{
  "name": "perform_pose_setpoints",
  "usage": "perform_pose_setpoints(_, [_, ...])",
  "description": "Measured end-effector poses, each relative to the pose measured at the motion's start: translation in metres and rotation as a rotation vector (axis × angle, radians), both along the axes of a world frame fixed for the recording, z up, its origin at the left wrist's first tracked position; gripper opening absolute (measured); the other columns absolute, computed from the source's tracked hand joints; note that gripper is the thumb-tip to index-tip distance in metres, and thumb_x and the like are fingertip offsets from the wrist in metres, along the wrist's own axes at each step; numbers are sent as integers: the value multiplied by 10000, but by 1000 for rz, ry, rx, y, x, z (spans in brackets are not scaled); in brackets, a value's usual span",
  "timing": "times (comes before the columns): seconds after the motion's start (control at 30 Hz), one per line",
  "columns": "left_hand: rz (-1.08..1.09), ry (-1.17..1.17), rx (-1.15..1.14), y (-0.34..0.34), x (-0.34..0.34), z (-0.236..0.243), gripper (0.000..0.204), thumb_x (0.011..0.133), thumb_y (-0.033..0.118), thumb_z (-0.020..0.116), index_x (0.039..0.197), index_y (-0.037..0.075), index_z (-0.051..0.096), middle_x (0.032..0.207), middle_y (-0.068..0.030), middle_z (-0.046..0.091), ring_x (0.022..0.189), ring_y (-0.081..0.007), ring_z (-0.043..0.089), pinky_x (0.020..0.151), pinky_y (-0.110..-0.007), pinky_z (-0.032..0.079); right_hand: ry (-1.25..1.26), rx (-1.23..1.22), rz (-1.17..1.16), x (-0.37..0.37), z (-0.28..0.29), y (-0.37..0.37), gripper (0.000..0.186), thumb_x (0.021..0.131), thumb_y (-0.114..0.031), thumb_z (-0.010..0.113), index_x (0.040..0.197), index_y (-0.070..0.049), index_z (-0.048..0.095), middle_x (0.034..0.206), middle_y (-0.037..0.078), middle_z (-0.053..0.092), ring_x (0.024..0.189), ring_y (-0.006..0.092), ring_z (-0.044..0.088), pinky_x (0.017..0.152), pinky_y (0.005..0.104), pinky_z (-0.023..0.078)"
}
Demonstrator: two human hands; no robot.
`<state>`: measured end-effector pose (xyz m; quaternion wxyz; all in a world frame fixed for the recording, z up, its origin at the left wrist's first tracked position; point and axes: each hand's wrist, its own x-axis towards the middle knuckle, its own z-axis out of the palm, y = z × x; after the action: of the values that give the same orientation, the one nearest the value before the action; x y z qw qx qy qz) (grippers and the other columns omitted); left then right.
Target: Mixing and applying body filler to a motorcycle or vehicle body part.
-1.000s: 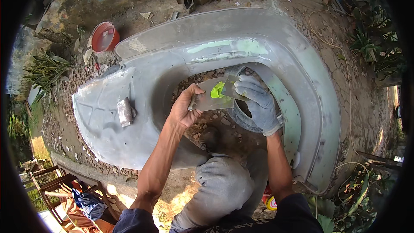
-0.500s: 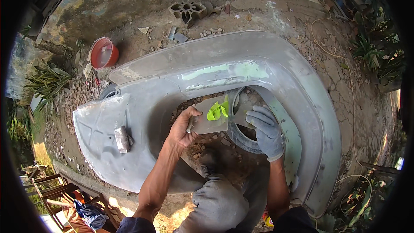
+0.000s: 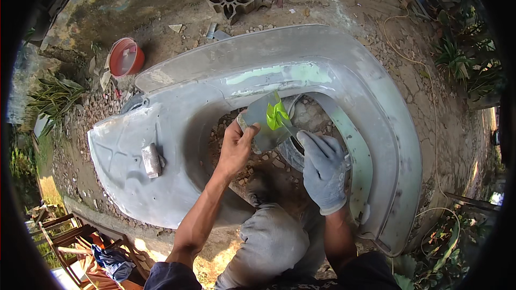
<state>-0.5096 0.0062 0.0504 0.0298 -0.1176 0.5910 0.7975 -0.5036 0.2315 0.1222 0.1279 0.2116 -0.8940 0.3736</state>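
Observation:
My left hand (image 3: 236, 147), bare, grips a flat grey mixing plate (image 3: 262, 138) by its left edge, thumb on top. A bright lime-green lump of putty (image 3: 276, 114) lies on the plate. In a grey glove, my right hand (image 3: 325, 172) pinches a thin flat spreader (image 3: 290, 128), seen nearly edge-on, its tip at the putty. Both hands are above the opening of a large curved grey vehicle body shell (image 3: 177, 113). Pale green patches (image 3: 285, 73) mark its upper curve and right inner side.
A silvery block-like piece (image 3: 151, 160) rests on the shell's left part. Beneath the opening lies a round tyre-like ring (image 3: 292, 157) among rubble. Beyond stand a red bucket (image 3: 127, 58) and a patterned concrete block (image 3: 231, 5). A wooden chair (image 3: 80, 239) is at lower left; a cable (image 3: 438, 129) runs along the right.
My right hand has moved left and nearer, bringing the spreader onto the putty. The plate has tilted in my left hand, and the putty's shape has changed slightly.

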Motion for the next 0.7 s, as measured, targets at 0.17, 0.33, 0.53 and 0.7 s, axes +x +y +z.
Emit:
perform_pose_setpoints(0.17, [-36, -36, -70, 10, 4, 7, 336, 1050, 81, 540, 1356, -48, 593, 1155, -12, 682, 1042, -87, 565, 965, -289, 465, 1, 268, 72, -2, -21, -17, 465, 817, -58, 651, 1274, -113, 714, 1273, 33, 724, 1087, 272, 612, 926, 465, 459])
perform_pose_setpoints(0.33, [17, 28, -99, -11, -1, 4, 306, 1044, 107, 562, 1310, -33, 616, 1099, 0, 684, 985, -86, 580, 933, -299, 481, -33, 22, 135, -6, -26, -10, 372, 881, -15, 638, 1229, -98, 739, 1158, 83, 757, 1006, 312, 648, 881, 435, 498])
perform_pose_setpoints(0.53, [191, -36, 322, -75, -13, 33, 364, 937, 35, 546, 1288, -42, 599, 1112, -113, 711, 949, -193, 725, 836, -345, 617, -788, -814, -186, -54, -26, 40, 299, 982, -20, 633, 1267, 44, 694, 1048, 21, 709, 908, 72, 628, 815, 249, 532])
perform_pose_setpoints(0.7, [216, 51, 530, -145, -13, 39, 400, 914, 136, 589, 1266, -53, 610, 1149, -154, 735, 970, -257, 762, 849, -377, 646, -485, -396, 11, -100, -15, -21, 295, 982, -47, 612, 1254, -59, 726, 1122, 52, 744, 968, 155, 663, 883, 296, 526])
